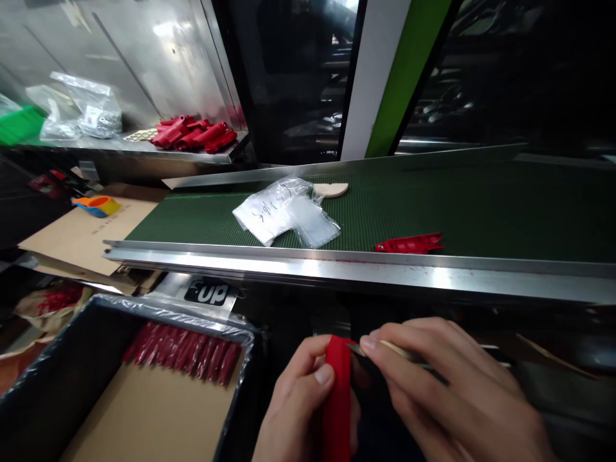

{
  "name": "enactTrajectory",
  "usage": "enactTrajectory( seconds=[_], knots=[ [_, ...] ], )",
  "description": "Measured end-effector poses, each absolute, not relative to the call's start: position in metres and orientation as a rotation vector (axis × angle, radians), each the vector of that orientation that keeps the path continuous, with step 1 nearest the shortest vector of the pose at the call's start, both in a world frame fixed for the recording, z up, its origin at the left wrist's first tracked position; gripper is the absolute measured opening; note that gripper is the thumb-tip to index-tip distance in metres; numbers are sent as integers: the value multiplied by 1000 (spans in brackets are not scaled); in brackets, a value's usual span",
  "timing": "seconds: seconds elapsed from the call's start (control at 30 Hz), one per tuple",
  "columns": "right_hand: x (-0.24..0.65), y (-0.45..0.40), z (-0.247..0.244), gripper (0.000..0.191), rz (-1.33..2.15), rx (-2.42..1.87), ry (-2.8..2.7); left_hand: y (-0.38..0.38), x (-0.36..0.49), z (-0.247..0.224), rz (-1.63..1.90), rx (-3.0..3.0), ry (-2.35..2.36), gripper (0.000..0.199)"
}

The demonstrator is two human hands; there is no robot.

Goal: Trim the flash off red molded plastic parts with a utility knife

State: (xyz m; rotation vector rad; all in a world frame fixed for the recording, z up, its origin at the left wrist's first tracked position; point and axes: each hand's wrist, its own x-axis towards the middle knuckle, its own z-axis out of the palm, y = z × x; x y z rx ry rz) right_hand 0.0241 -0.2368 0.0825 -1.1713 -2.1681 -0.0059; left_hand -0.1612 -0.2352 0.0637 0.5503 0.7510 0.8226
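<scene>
Left hand (pixel 301 401) fingers grip red part (pixel 337 398); right hand (pixel 452 385) fingers pinch blade (pixel 357 350).

An upright red plastic part (pixel 337 398) meets a thin light-handled blade (pixel 385 350) at its top edge.

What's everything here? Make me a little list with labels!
left hand: grips a red plastic part
right hand: holds a thin blade tool against the part's top
belt: green, carrying clear bags, a beige piece, another red part
box: lined, red parts stacked at the back
shelf: red parts pile
</scene>
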Motion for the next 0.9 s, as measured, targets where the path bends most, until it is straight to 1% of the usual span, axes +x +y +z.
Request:
enactTrajectory(
  seconds=[0.23,0.5,0.67,0.9],
  knots=[
    [18,-242,81,35,-57,-1129,-2216,-229,-162,75,888,546,816,26],
    [18,-250,77,32,-182,-1053,-2313,-219,-163,83,919,624,876,21],
    [16,-252,77,31,-270,-1036,-2312,-219,-162,83,973,604,793,20],
    [7,-262,76,30,-232,-1089,-2308,-214,-162,87,990,612,785,19]
  ],
)
